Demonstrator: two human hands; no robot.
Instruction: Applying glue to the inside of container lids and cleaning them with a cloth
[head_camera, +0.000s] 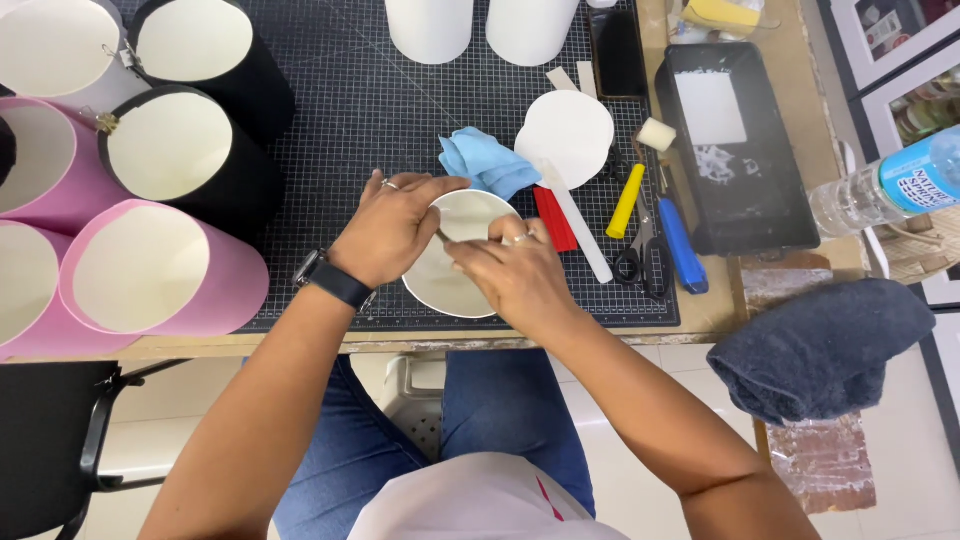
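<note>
My left hand (390, 225) and my right hand (515, 275) both grip a round cream paper cylinder (455, 215) standing on the black cutting mat (360, 110). The fingers of both hands pinch its rim and wall from the left and the right. A thin dark tool seems to sit between the fingers, but it is too small to tell. My left wrist wears a black watch (330, 278). A blue cloth (485, 160) lies just behind the cylinder. A white paper disc (568, 135) lies to its upper right.
Pink cylinders (165, 270) and black cylinders (190, 150) crowd the left side. Two white cylinders (430, 25) stand at the back. Right of the hands lie a red strip (553, 218), a white strip (585, 225), a yellow tool (627, 200), scissors (645, 255), a blue knife (682, 245), a black tray (735, 150), a water bottle (885, 190) and a dark towel (820, 345).
</note>
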